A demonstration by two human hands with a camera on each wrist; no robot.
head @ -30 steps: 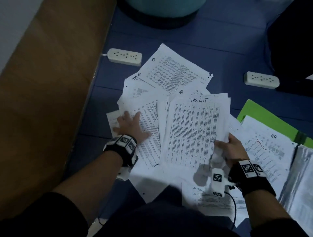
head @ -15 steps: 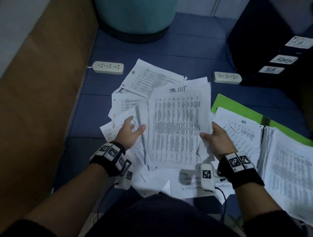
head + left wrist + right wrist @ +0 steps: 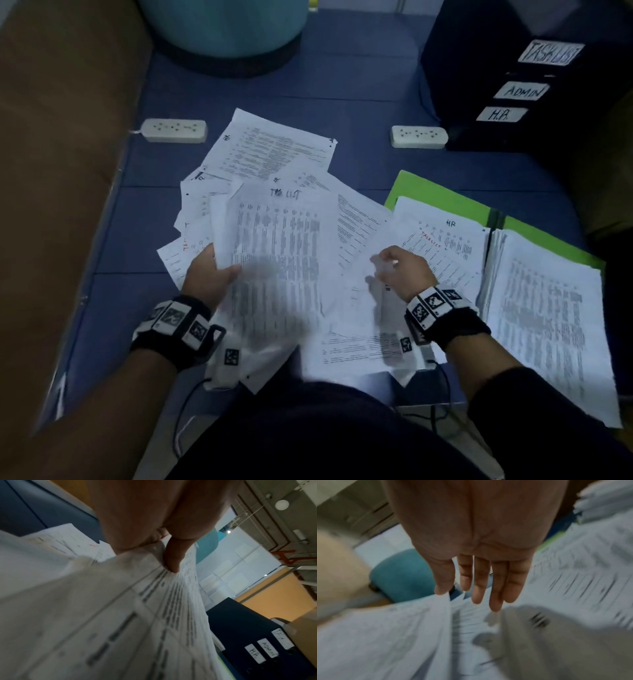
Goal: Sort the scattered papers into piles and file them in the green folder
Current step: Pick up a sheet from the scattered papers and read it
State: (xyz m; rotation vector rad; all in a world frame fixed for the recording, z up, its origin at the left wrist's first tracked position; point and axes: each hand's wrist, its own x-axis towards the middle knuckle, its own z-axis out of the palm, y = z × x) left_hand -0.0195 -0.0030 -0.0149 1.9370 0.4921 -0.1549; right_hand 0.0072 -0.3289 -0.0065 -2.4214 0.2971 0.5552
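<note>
White printed papers (image 3: 274,154) lie scattered on the blue floor. My left hand (image 3: 219,265) pinches the left edge of a sheet headed "task list" (image 3: 281,240), raised off the heap; the left wrist view shows the thumb (image 3: 171,559) on top of that sheet (image 3: 120,615). My right hand (image 3: 388,265) hovers to the right of it, fingers (image 3: 477,591) straight and holding nothing. The green folder (image 3: 442,198) lies open at the right, an "HR" sheet (image 3: 448,240) on its left half and a thick stack (image 3: 548,315) on its right half.
Two white power strips (image 3: 174,130) (image 3: 418,136) lie beyond the papers. A teal round object (image 3: 222,27) stands at the back. Black binders (image 3: 479,51) labelled task list, admin and H.R. stand at the back right. A brown surface (image 3: 58,137) runs along the left.
The task list sheet has passed from my right hand to my left. The right hand let go and drew away to the right; the left hand came off the heap and took the sheet's left edge.
</note>
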